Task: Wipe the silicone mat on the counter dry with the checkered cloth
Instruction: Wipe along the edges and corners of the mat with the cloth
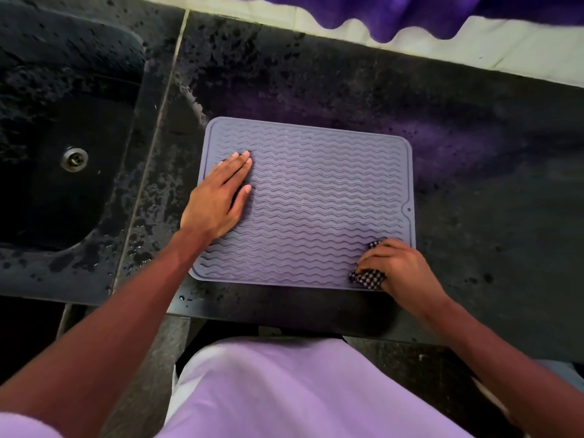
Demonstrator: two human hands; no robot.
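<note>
The silicone mat [316,200] lies flat on the dark speckled bench [474,184], just beside the sink [63,200], on the right of it. The mat is grey-lilac and has a raised rim and rounded corners. Its long axis runs along the bench, away from the sink, and its wavy ridges follow the same direction. It is turned a little, so the far edge comes nearer to the person as it goes away from the sink. A small hole [408,210] sits in a tab on the short edge farthest from the sink.

The left hand [218,197] rests flat on the mat at the edge nearest the sink. Its fingers are straight and close together, and its grip holds nothing. The right hand [398,267] is at the near corner of the mat farthest from the sink. Its grip is clamped on the checkered cloth [368,278], which is bunched up, black and white, and touches the mat surface under the fingers.

Water drops [142,248] lie on the bench strip between the sink and the mat. The sink has a round metal drain [74,159] in its bottom. Purple fabric [395,14] hangs behind the bench, far from the sink.
</note>
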